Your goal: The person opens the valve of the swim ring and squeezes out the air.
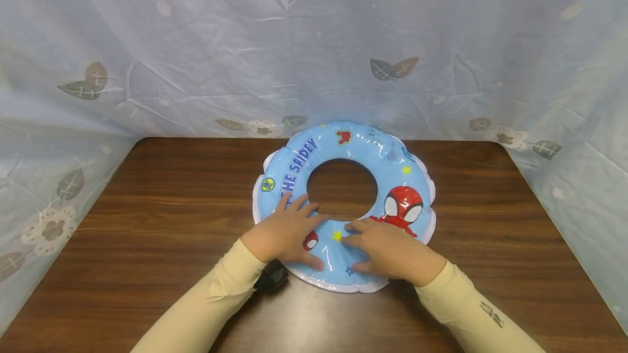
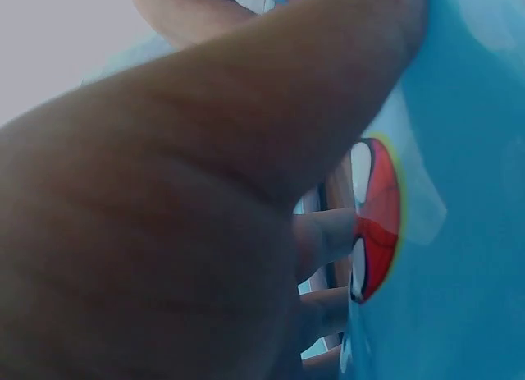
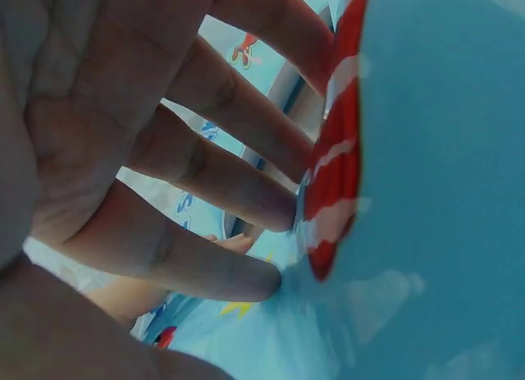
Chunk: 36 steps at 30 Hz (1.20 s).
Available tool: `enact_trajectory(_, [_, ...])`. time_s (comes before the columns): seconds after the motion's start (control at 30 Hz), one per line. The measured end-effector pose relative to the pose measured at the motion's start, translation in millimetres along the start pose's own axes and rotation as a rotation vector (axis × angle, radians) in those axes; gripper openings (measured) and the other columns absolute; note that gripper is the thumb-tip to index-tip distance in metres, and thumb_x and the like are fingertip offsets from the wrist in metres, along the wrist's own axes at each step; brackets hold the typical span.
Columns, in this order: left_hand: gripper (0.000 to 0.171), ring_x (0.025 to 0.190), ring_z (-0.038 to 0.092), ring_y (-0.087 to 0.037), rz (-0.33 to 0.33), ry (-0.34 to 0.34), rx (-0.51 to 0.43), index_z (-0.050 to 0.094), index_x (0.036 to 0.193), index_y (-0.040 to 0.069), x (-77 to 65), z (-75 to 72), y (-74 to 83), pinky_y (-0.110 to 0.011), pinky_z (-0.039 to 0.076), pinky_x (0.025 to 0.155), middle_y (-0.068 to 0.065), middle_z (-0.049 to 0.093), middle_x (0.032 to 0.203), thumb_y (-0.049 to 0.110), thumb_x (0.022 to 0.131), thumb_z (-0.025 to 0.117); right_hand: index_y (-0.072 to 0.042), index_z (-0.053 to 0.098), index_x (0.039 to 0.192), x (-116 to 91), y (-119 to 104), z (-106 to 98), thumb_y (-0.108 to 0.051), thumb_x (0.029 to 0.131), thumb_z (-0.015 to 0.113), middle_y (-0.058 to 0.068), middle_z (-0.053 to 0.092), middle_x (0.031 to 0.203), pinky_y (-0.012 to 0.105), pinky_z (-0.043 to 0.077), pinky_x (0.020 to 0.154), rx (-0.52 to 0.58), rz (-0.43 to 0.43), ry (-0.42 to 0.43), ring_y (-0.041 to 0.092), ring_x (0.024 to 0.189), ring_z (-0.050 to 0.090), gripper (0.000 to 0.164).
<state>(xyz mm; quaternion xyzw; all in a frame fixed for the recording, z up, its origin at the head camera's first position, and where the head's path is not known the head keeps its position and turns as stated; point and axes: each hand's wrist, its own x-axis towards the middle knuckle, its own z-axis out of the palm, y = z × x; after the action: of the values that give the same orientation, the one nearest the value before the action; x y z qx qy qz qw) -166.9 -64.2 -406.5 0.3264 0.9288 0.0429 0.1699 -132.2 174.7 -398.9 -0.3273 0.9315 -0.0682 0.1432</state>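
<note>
Ring [image 1: 338,255], blue and inflated, lies on the brown table [image 1: 186,217]. Left hand [image 1: 285,234] rests at its eight o'clock, right hand [image 1: 390,248] near five, both with fingers spread.

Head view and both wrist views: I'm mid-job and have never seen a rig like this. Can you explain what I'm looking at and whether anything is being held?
There is no robot here: a person works with bare hands, the left hand and the right hand. The wide picture comes from a camera on the head, looking forward and down. The other two come from cameras on the wrists, each showing its own hand very close. A light-blue inflatable ring lies on the brown table, with patterned fabric hanging behind. Both hands rest on the ring's near side, fingers spread; neither appears to grip it.
</note>
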Motion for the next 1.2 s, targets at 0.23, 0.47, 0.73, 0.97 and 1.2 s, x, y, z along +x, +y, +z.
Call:
enact_trajectory(0.23, [0.097, 0.156, 0.021, -0.038, 0.002, -0.002, -0.013, 0.048, 0.156, 0.022, 0.7, -0.7, -0.2, -0.065, 0.005, 0.124, -0.012, 0.039, 0.164, 0.071, 0.077, 0.077, -0.009, 0.075, 0.125, -6, 7, -7, -0.029, 0.079, 0.091, 0.015, 0.067, 0.126, 0.047, 0.058, 0.094, -0.008, 0.127, 0.048, 0.034, 0.116, 0.063, 0.052])
enact_trajectory(0.47, [0.097, 0.156, 0.021, -0.038, 0.001, -0.005, -0.016, 0.047, 0.156, 0.022, 1.1, -2.1, 0.5, -0.065, 0.006, 0.124, -0.012, 0.039, 0.164, 0.07, 0.077, 0.077, -0.009, 0.076, 0.119, -9, 10, -11, -0.023, 0.074, 0.095, 0.01, 0.063, 0.102, 0.045, 0.063, 0.073, -0.025, 0.221, 0.05, 0.028, 0.098, 0.061, 0.051])
enact_trajectory(0.73, [0.097, 0.156, 0.02, -0.037, 0.016, -0.007, -0.021, 0.046, 0.157, 0.023, 2.1, -2.5, 2.3, -0.063, 0.005, 0.125, -0.012, 0.038, 0.164, 0.07, 0.078, 0.077, -0.006, 0.072, 0.123, -10, 12, -10, -0.024, 0.074, 0.095, 0.013, 0.062, 0.101, 0.052, 0.063, 0.071, -0.034, 0.318, 0.007, 0.031, 0.095, 0.063, 0.057])
enact_trajectory(0.97, [0.095, 0.156, 0.021, -0.038, 0.007, -0.011, -0.026, 0.047, 0.157, 0.023, 0.5, -3.0, 3.6, -0.063, 0.004, 0.125, -0.012, 0.04, 0.164, 0.069, 0.079, 0.077, -0.007, 0.07, 0.115, -9, 14, -9, -0.021, 0.072, 0.096, 0.012, 0.057, 0.102, 0.048, 0.063, 0.072, 0.043, 0.308, 0.012, 0.031, 0.102, 0.056, 0.052])
enact_trajectory(1.2, [0.094, 0.156, 0.022, -0.039, 0.012, 0.003, -0.029, 0.048, 0.156, 0.022, -1.3, -3.0, 4.2, -0.063, 0.004, 0.125, -0.013, 0.042, 0.162, 0.069, 0.079, 0.077, -0.007, 0.065, 0.117, -8, 18, -6, -0.021, 0.069, 0.097, 0.014, 0.057, 0.108, 0.051, 0.063, 0.073, 0.053, 0.309, 0.037, 0.034, 0.109, 0.056, 0.059])
